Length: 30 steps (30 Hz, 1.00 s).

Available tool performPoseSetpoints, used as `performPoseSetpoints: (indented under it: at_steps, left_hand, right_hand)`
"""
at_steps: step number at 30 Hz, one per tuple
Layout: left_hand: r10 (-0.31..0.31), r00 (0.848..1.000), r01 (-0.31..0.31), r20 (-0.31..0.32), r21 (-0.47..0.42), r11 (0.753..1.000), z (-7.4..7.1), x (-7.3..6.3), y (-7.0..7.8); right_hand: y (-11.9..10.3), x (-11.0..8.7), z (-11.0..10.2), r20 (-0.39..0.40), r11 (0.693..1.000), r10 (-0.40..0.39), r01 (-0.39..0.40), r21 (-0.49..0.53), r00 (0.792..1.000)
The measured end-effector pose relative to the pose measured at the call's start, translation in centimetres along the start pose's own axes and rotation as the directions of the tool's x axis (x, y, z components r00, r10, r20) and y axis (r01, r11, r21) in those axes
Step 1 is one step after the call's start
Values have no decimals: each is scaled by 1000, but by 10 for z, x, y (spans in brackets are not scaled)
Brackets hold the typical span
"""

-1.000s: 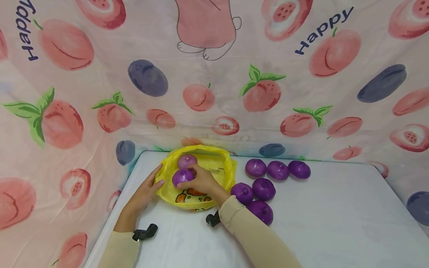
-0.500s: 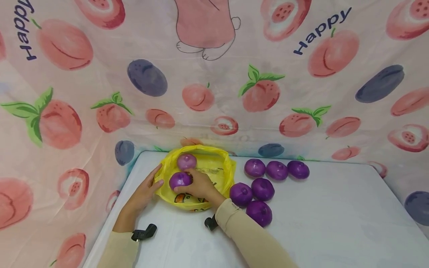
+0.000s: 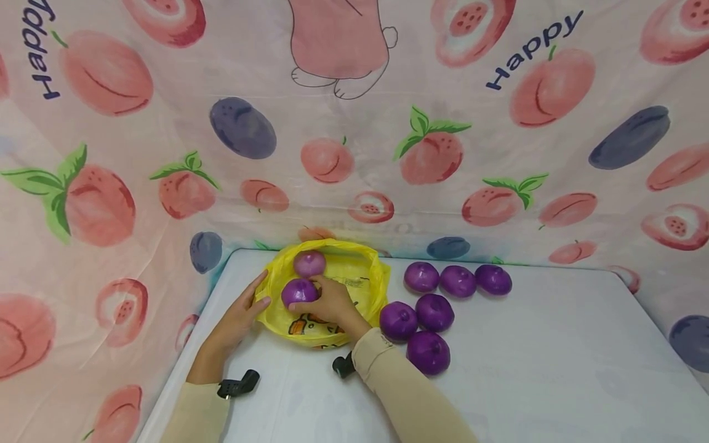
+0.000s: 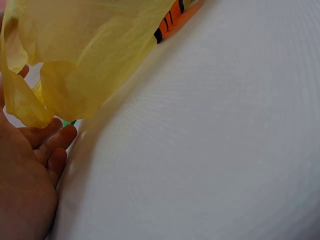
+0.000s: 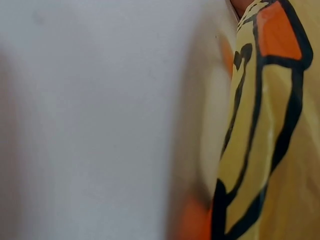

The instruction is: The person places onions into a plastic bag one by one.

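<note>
A yellow plastic bag (image 3: 365,264) with a printed cartoon lies mouth-up on the white table in the head view. My right hand (image 3: 335,304) reaches inside it and grips a glossy purple onion (image 3: 298,294) between thumb and fingers. A paler purple onion (image 3: 309,263) sits just behind, inside the bag. At the bag's left rim is my left hand (image 3: 240,314), its fingers extended and touching the plastic. In the left wrist view, the left hand (image 4: 25,175) shows loosely bent fingers beside the bag (image 4: 75,90). The right wrist view shows the printed bag side (image 5: 280,125); the right hand's grip is hidden there.
Right of the bag, three purple onions (image 3: 458,282) stand in a row at the back of the table (image 3: 554,357). Three more (image 3: 428,353) cluster nearer, beside the right forearm. A fruit-printed cloth (image 3: 354,135) hangs behind and on the left.
The gripped onion has moved slightly left, then a little back up inside the bag with my right hand. My left hand has stayed at the rim.
</note>
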State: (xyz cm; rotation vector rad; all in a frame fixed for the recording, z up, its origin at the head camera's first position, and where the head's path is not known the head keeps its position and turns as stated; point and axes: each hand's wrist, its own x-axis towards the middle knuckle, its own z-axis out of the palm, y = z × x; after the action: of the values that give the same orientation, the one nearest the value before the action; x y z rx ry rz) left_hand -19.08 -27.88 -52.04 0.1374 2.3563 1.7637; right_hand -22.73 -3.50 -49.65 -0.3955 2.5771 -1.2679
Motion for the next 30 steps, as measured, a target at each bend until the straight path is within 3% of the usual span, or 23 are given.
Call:
performPoseSetpoints:
  at_steps: [19, 30]
  left_hand:
    - [1, 1000, -1, 0, 6, 1000, 0, -1, 0]
    - [1, 1000, -1, 1, -11, 1000, 0, 0, -1]
  right_hand:
    - [-1, 3, -1, -26, 998, 59, -59, 3, 998]
    - [-2, 0, -8, 6, 997, 80, -80, -7, 997]
